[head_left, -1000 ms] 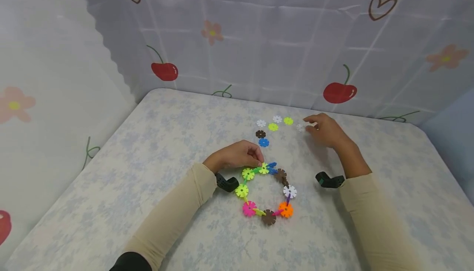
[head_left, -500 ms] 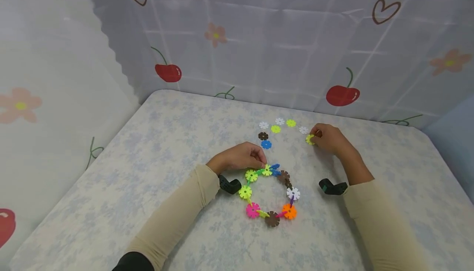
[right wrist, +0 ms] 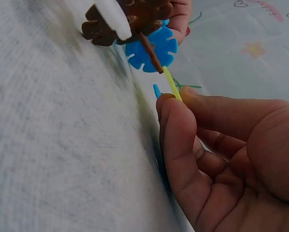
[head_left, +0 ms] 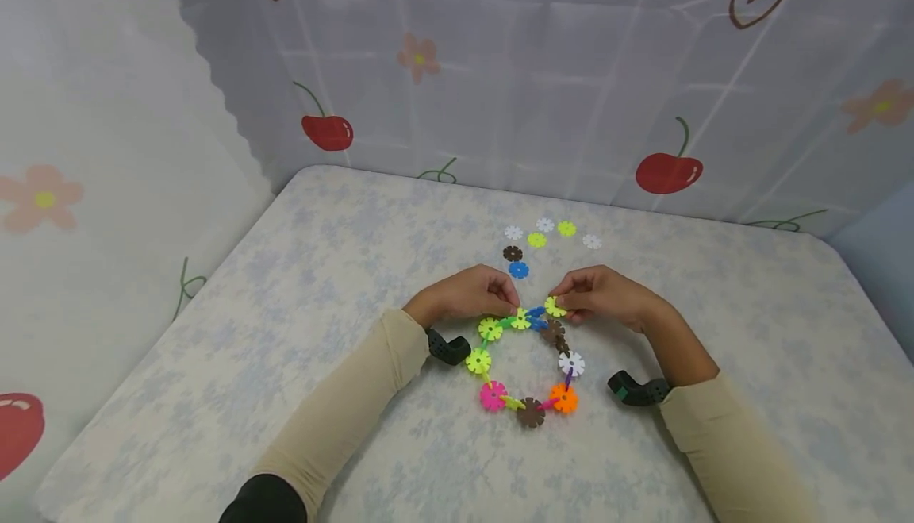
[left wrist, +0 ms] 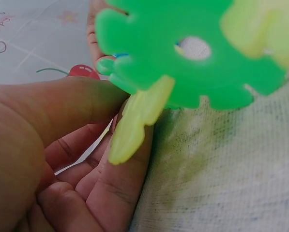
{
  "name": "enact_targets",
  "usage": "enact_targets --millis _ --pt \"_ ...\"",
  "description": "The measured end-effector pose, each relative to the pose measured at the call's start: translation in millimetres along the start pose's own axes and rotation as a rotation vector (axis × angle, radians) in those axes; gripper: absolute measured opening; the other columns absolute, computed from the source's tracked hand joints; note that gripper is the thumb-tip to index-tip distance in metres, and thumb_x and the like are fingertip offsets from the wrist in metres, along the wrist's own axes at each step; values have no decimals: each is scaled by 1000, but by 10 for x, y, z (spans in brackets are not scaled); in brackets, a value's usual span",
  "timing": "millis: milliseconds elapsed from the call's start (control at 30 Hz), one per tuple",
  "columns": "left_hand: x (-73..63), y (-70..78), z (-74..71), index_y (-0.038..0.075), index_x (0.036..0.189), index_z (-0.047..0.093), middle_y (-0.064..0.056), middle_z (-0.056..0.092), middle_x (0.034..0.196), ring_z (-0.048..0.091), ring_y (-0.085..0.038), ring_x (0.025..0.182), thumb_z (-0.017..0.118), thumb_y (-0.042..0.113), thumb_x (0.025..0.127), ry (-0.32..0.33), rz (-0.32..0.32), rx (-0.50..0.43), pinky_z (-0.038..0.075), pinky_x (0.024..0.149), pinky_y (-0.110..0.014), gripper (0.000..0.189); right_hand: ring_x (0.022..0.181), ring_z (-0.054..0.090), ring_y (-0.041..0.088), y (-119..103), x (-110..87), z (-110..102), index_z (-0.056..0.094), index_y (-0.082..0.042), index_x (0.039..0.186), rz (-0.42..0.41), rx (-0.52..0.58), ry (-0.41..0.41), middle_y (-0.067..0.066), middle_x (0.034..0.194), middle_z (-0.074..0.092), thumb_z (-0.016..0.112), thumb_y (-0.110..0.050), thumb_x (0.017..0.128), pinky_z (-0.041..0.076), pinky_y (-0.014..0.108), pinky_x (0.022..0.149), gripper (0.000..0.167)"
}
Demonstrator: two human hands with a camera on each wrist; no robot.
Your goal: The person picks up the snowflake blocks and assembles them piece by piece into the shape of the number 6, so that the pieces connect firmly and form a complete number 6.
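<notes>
A ring of interlocking plastic snowflake discs lies on the table. My left hand pinches a yellow-green disc at its top, linked to a green disc that looms large in the left wrist view. Blue discs and a brown disc follow to the right. Between thumb and fingers, my right hand holds another yellow-green disc, seen edge-on in the right wrist view, close by the blue and brown ones. Whether it touches them I cannot tell.
Beyond the hands lie loose discs, among them a blue one, a dark brown one and a white one. The ring's lower part has a pink disc and an orange disc. A printed curtain hangs behind the table.
My right hand picked up the yellow-green disc from the far right and brought it left and nearer, to the ring's top. The left hand keeps its pinch on the ring.
</notes>
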State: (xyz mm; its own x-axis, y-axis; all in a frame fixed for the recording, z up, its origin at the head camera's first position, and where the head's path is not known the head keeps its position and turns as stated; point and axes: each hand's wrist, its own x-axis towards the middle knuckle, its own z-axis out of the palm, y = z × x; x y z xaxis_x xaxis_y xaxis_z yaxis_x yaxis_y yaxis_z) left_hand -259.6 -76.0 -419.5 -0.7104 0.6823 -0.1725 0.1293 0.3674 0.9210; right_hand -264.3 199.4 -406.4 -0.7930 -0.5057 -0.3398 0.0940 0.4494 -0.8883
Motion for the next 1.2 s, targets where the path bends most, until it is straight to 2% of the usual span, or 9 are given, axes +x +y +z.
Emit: enact_targets --millis 267,600,833,1033,1200 --pt "23 62 -28 0 99 70 -6 67 87 57 -14 76 68 4 97 14 -5 15 49 72 -26 5 76 64 22 -41 23 11 68 7 113 -16 5 -10 14 92 69 67 -9 98 58 32 76 22" --pt "26 -7 13 1 98 70 -5 68 87 59 -14 75 69 4 96 3 -2 18 50 71 -26 5 72 64 19 14 22 105 69 8 113 -37 27 -14 11 90 71 67 -7 98 58 31 72 22" --pt "33 48 30 -1 97 72 -7 69 86 60 -15 74 70 4 96 49 -24 4 51 70 -27 6 70 62 20 -21 36 115 71 8 113 -73 -14 21 11 93 72 67 -6 98 56 31 70 21" --pt "19 70 48 -1 96 73 -7 70 86 61 -16 74 72 3 94 76 -69 -24 52 70 -28 5 71 61 20 -26 39 140 69 10 113 -94 -15 12 11 92 71 66 -4 98 55 31 70 21" --pt "11 53 45 0 96 72 -7 70 86 61 -16 75 72 2 93 82 -60 -32 52 70 -28 4 72 63 20 -25 51 186 69 9 111 -126 -50 21 10 95 72 65 -4 99 56 32 70 18"
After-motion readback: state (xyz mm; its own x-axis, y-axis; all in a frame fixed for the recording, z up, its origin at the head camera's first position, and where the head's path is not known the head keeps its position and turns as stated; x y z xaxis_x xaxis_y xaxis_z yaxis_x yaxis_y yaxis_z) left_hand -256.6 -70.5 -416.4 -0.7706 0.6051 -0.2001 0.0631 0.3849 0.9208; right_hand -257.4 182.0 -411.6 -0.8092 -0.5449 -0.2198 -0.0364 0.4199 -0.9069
